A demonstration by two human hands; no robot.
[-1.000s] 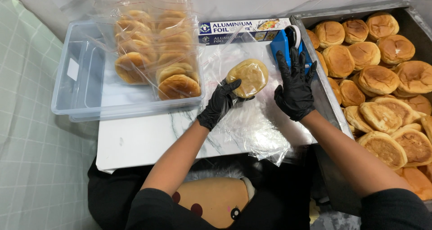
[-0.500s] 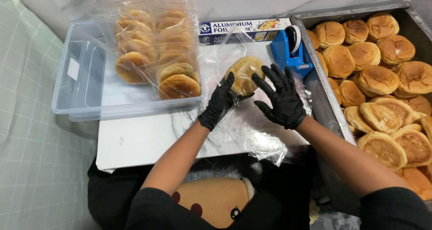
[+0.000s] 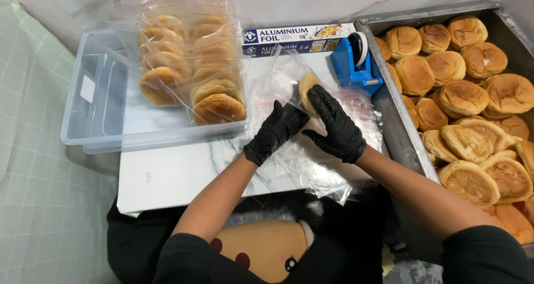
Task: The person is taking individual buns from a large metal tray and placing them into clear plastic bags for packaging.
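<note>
From the head view, looking straight down: both gloved hands meet over the middle of the white marbled table [image 3: 167, 173]. The left hand [image 3: 275, 131] pinches the near edge of a bun [image 3: 306, 89], fingers closed on it, while the right hand [image 3: 336, 125] curls around the bun's right side, also gripping. The bun stands tilted on edge, seemingly at the mouth of a clear plastic bag [image 3: 289, 67], above a pile of flat clear bags [image 3: 311, 162] lying on the table. Just right and far of the hands sits a blue tape dispenser [image 3: 356, 64], with a foil box [image 3: 295, 39] along the far edge. Far left, a clear plastic bin [image 3: 100, 95] holds bagged buns [image 3: 189, 67]. On the right, a metal tray [image 3: 389, 123] is packed with loose buns [image 3: 473, 100].
</note>
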